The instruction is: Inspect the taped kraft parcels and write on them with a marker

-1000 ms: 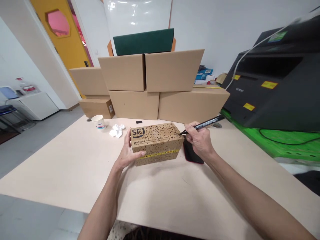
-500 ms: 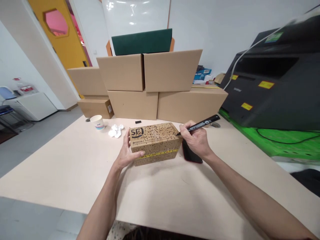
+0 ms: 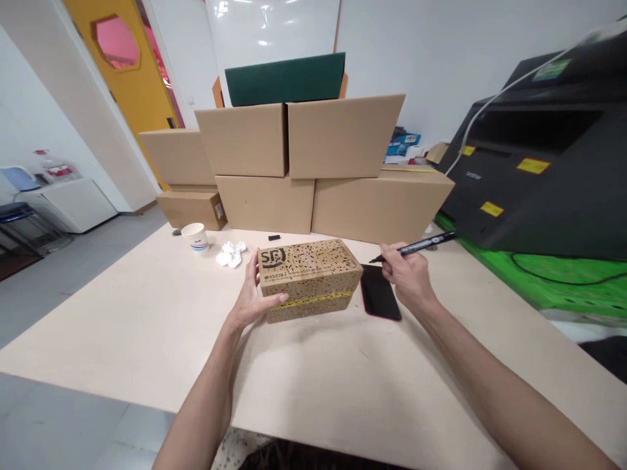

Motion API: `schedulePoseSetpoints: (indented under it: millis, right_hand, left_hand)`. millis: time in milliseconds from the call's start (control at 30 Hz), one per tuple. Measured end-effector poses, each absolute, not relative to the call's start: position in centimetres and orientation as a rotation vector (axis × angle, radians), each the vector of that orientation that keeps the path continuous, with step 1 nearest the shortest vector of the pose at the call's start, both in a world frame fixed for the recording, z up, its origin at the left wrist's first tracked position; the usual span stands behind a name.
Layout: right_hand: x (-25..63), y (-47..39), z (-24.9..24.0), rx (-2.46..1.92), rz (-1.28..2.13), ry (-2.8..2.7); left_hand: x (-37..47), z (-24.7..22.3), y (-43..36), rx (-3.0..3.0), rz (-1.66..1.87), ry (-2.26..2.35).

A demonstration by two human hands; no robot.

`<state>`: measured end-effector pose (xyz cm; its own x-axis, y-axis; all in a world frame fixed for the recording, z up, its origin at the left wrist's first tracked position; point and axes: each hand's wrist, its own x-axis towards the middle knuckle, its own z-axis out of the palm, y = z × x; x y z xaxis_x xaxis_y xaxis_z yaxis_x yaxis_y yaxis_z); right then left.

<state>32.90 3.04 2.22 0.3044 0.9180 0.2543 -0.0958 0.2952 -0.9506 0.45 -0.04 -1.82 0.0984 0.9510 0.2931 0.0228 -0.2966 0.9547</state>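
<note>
Rightward off the box [image 3: 313,286] goes the marker [image 3: 427,243] since the earlier frame, its bare tip now clear of the top face, pinched in our right hand [image 3: 410,275] beside the phone [image 3: 381,297]. Our left hand [image 3: 253,301] grips the box's left end — thumb across the near face — at the middle of the surface [image 3: 147,320]. Keeping that hold firm and the marker's touch light should give clean strokes (best with the tip kept off the phone). We cannot make out the fine print or the box's underside.

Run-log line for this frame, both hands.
left hand: gripping speckled box | right hand: holding black marker, tip clear of box | phone: on table, beside box
</note>
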Motion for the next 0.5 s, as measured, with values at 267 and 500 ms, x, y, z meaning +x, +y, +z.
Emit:
schedulePoseSetpoints:
  millis: [267,500]
  right_hand:
    - [32.8,3.2,-2.1,-1.640,1.376,-1.488]
    - [31.7,3.9,-3.1,-1.781,1.200,-1.736]
  left_hand:
    - [0.6,-2.0,0.1,1.405,1.417,0.975]
    - [0.0,-1.8,0.2,1.412,1.395,0.921]
